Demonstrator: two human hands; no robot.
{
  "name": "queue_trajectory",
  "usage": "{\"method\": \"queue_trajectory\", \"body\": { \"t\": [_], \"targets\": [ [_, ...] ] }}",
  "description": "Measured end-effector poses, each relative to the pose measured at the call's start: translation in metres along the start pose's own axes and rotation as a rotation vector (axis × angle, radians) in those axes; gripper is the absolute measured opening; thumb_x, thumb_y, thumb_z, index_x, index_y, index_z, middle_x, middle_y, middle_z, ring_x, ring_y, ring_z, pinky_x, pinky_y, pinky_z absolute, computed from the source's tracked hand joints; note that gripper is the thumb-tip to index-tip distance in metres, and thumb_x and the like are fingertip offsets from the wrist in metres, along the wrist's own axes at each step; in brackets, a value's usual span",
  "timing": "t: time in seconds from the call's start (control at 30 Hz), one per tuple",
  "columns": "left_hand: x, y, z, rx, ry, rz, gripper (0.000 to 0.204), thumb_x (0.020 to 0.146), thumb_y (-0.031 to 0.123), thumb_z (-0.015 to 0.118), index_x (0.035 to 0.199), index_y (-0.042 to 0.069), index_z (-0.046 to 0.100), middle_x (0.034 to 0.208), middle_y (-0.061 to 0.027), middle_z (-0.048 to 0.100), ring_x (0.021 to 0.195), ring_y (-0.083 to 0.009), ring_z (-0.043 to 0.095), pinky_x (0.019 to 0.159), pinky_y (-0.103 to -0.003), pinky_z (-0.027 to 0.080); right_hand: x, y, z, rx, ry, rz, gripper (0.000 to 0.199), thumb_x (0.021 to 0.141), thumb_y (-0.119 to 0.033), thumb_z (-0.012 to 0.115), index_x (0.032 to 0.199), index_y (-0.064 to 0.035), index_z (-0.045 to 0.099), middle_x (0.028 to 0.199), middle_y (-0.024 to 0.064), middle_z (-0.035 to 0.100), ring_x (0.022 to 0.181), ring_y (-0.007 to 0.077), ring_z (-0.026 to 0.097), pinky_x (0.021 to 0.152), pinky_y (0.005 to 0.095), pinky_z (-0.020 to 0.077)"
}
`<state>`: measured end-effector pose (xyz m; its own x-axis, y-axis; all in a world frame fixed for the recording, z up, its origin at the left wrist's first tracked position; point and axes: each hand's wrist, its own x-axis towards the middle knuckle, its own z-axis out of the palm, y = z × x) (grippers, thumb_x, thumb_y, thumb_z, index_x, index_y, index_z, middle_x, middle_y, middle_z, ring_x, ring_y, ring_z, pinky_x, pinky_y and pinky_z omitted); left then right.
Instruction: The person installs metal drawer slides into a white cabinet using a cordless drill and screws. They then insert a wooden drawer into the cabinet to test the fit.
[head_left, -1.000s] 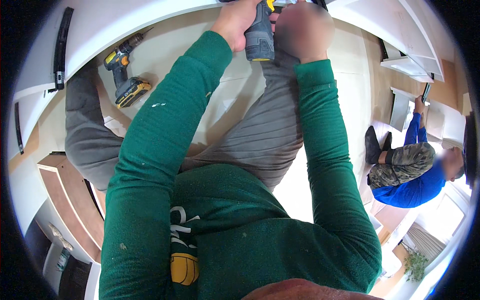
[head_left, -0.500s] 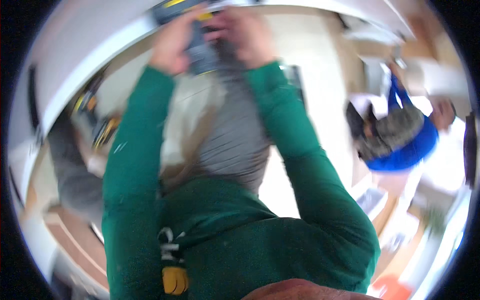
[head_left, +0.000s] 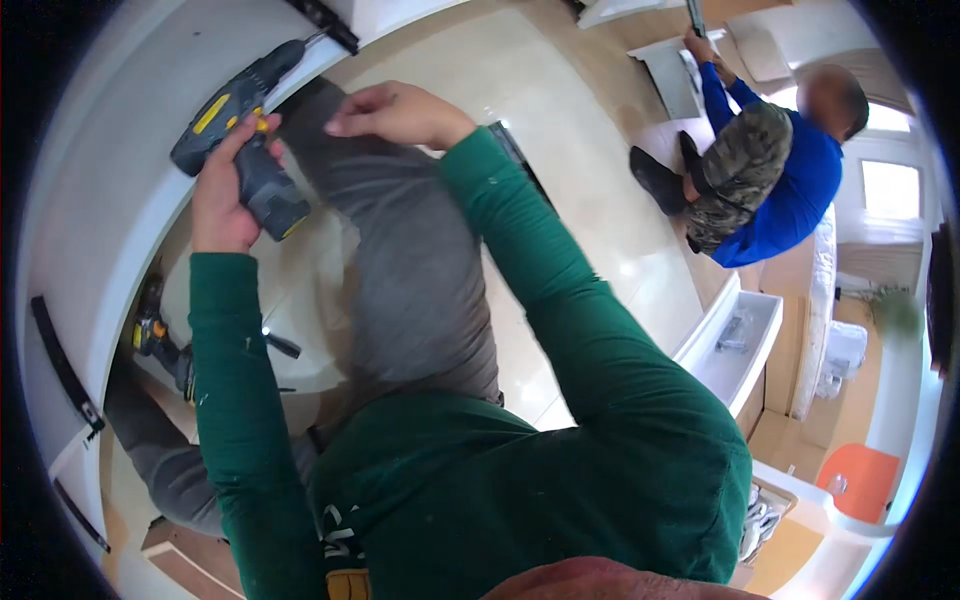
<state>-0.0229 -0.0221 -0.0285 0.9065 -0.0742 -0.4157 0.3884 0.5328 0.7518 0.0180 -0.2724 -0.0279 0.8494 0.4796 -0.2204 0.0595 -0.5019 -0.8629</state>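
A glossy cream tiled floor (head_left: 590, 190) is being shown from above, with a white furniture panel (head_left: 110, 170) curving along the nine to twelve o'clock side. A dark cordless drill (head_left: 245, 125) with yellow trim is being held at eleven o'clock by the left hand (head_left: 222, 195), which is being wrapped fully around its handle, and its bit is being aimed toward a black metal fitting (head_left: 325, 20) on the panel edge. The right hand (head_left: 395, 112) is being held loosely open just beside the drill, over the grey-trousered knee (head_left: 400, 250), with nothing gripped. A second drill (head_left: 160, 335) is lying at nine o'clock. Another person in a blue top (head_left: 790, 180) is being seen at two o'clock, working on a white part.

With one-handed support only, the bit is judged likely to be slipping off the fitting and scoring the panel.
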Motion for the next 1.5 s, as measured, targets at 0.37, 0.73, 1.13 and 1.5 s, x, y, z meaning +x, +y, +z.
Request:
{"method": "queue_trajectory", "body": {
  "t": [0.37,0.73,1.13,1.5],
  "targets": [
    [-0.018,0.015,0.007,-0.008,0.081,-0.012,0.02,0.096,0.022,0.068,0.104,0.003,0.068,0.093,-0.0089,0.072,0.073,-0.0195,0.068,0.064,-0.034,0.057,0.01,0.059,0.01,0.556,0.182,-0.01,0.028,0.1,-0.029,0.067,0.114,-0.0057,0.075,0.108,0.0013,0.074,0.1,0.0102,0.062,0.088,0.0277,0.046],
    [-0.02,0.022,0.012,-0.028,0.125,-0.071,0.013,0.096,0.015,0.064,0.1,0.003,0.068,0.088,-0.0077,0.071,0.07,-0.0188,0.066,0.061,-0.033,0.055,0.015,0.062,0.008,0.526,0.138,0.035,0.034,0.105,-0.028,0.058,0.123,-0.0001,0.068,0.123,0.0084,0.07,0.118,0.0173,0.061,0.093,0.0309,0.0441],
    [-0.03,0.029,0.019,0.013,0.108,-0.064,0.015,0.098,0.016,0.063,0.101,0.002,0.067,0.088,-0.0076,0.07,0.072,-0.018,0.066,0.065,-0.033,0.055,0.012,0.061,0.01,0.641,0.163,0.044,0.028,0.101,-0.027,0.066,0.117,-0.0046,0.071,0.115,0.0049,0.074,0.109,0.0135,0.064,0.091,0.0289,0.0442],
    [-0.022,0.023,0.011,0.025,0.091,-0.048,0.013,0.097,0.016,0.064,0.1,0.004,0.067,0.089,-0.007,0.07,0.073,-0.0183,0.066,0.066,-0.033,0.056,0.013,0.068,0.009,0.697,0.159,0.054,0.029,0.102,-0.026,0.064,0.118,-0.0041,0.071,0.115,0.0055,0.074,0.11,0.0141,0.064,0.091,0.0286,0.0437]
  ]
}}
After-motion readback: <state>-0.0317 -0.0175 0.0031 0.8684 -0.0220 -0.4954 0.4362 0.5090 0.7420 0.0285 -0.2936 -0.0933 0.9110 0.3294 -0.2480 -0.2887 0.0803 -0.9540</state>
